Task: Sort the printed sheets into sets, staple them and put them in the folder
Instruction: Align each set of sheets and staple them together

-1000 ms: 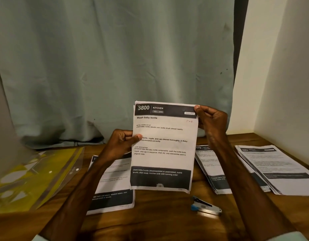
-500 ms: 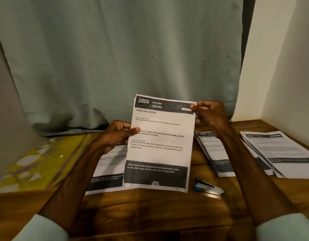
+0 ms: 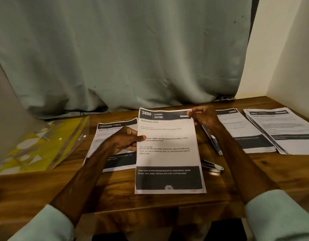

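I hold a printed set headed "3800 KITCHEN, Wash baby bottle" point(image 3: 167, 153) low over the middle of the wooden table point(image 3: 115, 188). My left hand point(image 3: 126, 140) pinches its left edge. My right hand point(image 3: 202, 117) pinches its top right corner. Under my left hand lies a "DRESSING TABLE" sheet point(image 3: 113, 129). The stapler point(image 3: 212, 166) peeks out from behind the held set's right edge. A clear yellow folder point(image 3: 46, 145) lies at the left. Two more paper piles lie at the right, one pile point(image 3: 242, 134) nearer the middle and another pile point(image 3: 285, 131) beside the wall.
A grey-green curtain point(image 3: 132, 58) hangs along the table's far edge. A white wall point(image 3: 292, 49) closes the right side. The table's front edge runs just below the held set.
The held set has come down from upright toward the table and now hides most of the stapler. Both hands keep the same grips. The view has tilted downward.
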Available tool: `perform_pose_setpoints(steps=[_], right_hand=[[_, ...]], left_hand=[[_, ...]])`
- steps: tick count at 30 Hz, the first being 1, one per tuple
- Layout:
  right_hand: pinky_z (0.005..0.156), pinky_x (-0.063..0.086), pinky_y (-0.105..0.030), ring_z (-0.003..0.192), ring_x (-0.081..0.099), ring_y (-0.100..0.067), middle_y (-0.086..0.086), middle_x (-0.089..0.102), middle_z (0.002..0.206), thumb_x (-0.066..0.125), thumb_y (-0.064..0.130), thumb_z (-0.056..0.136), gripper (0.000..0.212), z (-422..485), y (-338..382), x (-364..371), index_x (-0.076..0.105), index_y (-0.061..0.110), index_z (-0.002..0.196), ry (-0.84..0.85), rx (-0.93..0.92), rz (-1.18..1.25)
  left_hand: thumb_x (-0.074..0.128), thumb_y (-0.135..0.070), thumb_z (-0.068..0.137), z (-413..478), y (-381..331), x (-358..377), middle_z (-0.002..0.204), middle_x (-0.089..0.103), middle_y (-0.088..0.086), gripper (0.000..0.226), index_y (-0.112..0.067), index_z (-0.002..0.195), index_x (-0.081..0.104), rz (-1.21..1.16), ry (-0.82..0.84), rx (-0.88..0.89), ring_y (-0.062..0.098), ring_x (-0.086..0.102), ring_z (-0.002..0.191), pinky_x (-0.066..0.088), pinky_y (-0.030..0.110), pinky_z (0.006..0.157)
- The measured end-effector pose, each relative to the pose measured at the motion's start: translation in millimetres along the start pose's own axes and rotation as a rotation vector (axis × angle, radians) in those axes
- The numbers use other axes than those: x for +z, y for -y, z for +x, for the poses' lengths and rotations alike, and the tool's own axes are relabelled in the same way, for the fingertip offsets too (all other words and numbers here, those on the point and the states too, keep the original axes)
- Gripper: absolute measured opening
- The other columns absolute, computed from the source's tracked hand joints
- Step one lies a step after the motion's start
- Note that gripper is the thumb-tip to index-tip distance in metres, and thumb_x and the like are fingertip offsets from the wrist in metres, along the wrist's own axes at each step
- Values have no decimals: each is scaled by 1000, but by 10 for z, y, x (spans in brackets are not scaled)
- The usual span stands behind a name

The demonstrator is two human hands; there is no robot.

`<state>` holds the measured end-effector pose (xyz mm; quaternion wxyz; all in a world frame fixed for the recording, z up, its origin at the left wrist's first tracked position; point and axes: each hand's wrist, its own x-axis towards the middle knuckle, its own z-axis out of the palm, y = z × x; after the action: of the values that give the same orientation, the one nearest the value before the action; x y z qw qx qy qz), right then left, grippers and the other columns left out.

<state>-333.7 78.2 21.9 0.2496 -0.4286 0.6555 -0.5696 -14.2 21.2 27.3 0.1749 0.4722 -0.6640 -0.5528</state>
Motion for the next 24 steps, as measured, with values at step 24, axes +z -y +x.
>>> perform_pose_setpoints(steps=[24], right_hand=[[79, 61, -29, 75, 70, 2, 16, 72, 83, 72, 26, 93, 6, 156, -662, 145, 72, 32, 92, 59, -233, -183]], left_hand=[[61, -24, 101, 1300, -284, 1104, 98, 75, 5, 20, -10, 109, 74, 667, -230, 750, 13, 65, 81, 42, 10, 68]])
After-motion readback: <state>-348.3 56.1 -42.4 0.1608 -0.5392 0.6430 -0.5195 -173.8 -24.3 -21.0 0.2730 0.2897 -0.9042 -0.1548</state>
